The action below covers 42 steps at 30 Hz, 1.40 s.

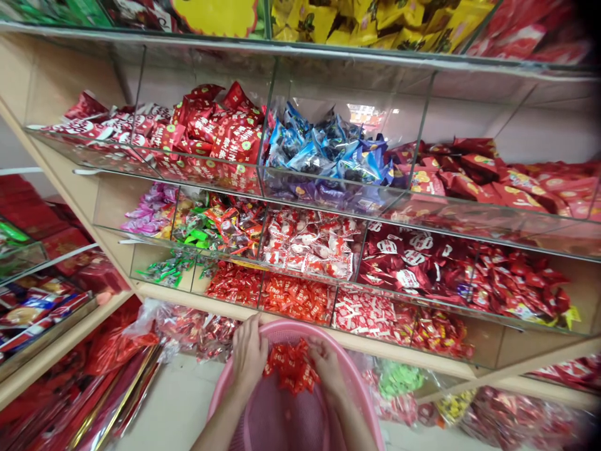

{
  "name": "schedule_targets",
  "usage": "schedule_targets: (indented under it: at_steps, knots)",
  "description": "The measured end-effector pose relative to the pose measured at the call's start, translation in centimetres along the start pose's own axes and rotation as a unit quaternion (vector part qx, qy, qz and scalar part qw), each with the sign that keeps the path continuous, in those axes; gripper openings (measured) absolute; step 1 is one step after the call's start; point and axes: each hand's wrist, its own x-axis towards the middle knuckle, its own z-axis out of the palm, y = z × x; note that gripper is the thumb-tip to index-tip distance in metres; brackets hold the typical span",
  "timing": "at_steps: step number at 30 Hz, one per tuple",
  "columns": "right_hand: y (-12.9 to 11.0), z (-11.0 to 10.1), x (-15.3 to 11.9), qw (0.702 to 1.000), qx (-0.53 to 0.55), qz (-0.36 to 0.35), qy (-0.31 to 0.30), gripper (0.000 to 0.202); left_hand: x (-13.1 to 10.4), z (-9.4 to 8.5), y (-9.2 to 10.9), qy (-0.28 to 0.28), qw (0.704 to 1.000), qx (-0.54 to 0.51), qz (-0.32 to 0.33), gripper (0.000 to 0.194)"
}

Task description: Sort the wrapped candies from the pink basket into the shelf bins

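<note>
A pink plastic basket [340,338] stands below the shelves, with a pile of red-wrapped candies [293,369] inside against its far side. My left hand [250,352] lies over the basket's far left rim, its fingers bent around the edge. On the other side of the pile, my right hand [326,366] reaches into the basket with curled fingers at the candies' edge. Its fingertips are partly hidden and seem closed on some of the wrappers. Similar red-orange candies [295,297] fill a shelf bin just beyond the basket.
Clear-walled bins hold blue packets [323,147], red packets [225,128], white-and-red sweets [310,241] and dark red packets [413,257]. The wooden shelf edge [366,344] runs just behind the basket. Bagged sweets [521,413] lie on the floor at right; red packaging [107,401] lies at left.
</note>
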Motion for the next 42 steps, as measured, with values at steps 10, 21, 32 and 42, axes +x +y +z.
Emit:
schedule_targets:
  at_steps: [10, 21, 32, 42]
  knots:
    - [-1.2, 2.4, 1.4, 0.973, -0.147, -0.165, -0.068, 0.032, -0.1, 0.0, 0.1, -0.034, 0.999, 0.031, 0.007, 0.039]
    - [-1.8, 2.7, 0.6, 0.906, -0.302, -0.266, -0.134, 0.046, -0.4, 0.5, -0.6, -0.041, 0.999, 0.025, 0.015, 0.041]
    - [-10.0, 2.8, 5.1, 0.869, -0.448, -0.208, 0.014, 0.033, -0.3, 0.6, -0.8, -0.056, 0.998, 0.020, 0.004, 0.042]
    - [-12.2, 6.5, 9.3, 0.780, -0.620, 0.030, -0.083, 0.061, 0.0, 0.3, -0.5, -0.051, 0.998, 0.027, 0.008, 0.038]
